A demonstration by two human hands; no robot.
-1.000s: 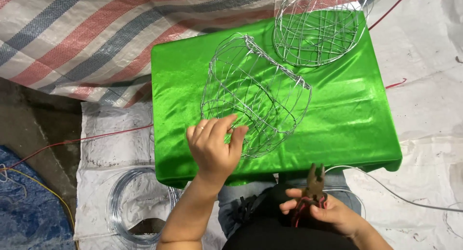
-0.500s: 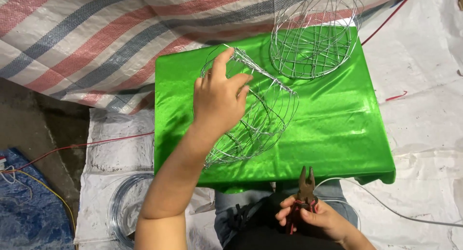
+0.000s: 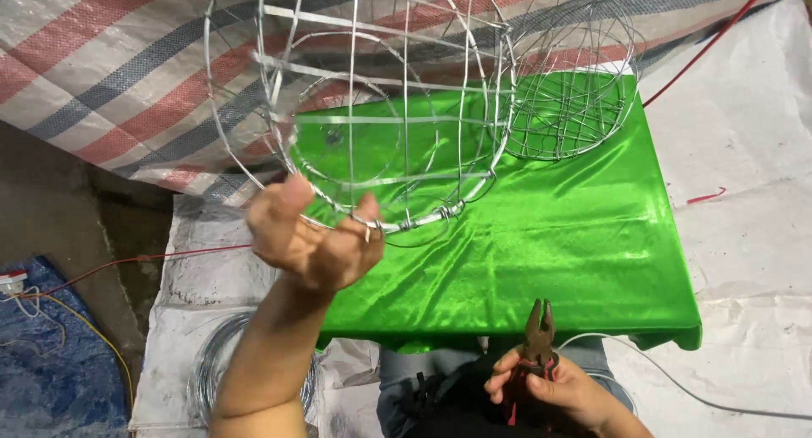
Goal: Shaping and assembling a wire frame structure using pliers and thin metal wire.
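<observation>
Silver wire basket frame [image 3: 364,108] (held aloft), pliers [image 3: 536,336] upright.

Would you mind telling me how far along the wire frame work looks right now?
One finished-looking wire frame stands on the green table. The left hand holds a second wire frame up by its rim; the right hand holds pliers. A wire coil lies below; what remains cannot be told.

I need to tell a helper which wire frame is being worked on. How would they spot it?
Find the green cloth. Above its left end, the left hand holds up one wire frame by its rim. The other wire frame rests on the cloth's far end, untouched.
</observation>
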